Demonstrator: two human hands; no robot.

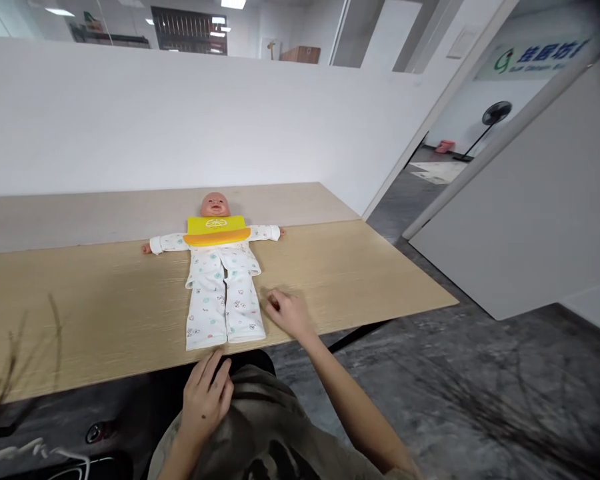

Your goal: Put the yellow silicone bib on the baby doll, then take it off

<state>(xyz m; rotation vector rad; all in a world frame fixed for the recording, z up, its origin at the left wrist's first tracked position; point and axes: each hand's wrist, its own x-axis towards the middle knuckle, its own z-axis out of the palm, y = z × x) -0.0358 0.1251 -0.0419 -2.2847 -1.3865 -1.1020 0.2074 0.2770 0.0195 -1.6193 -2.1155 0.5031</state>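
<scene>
A baby doll [215, 205] lies on its back on the wooden table, head toward the wall and arms spread wide. It wears a white printed top [207, 256] and matching white trousers [207, 313]. Across its chest is a yellow bib [195, 225] with an orange lower pocket [216, 238]. My right hand [287, 313] rests on the table just right of the trouser legs, its fingers loosely curled with nothing seen in them. By the table's front edge, below the trouser hems, my left hand [207, 393] has its fingers stretched out and holds nothing.
The table [350, 267] meets a white wall [170, 120] at the back. To the right are a doorway and a grey door panel [530, 213], with a black standing fan [497, 113] beyond. White cables [35, 450] lie at the lower left.
</scene>
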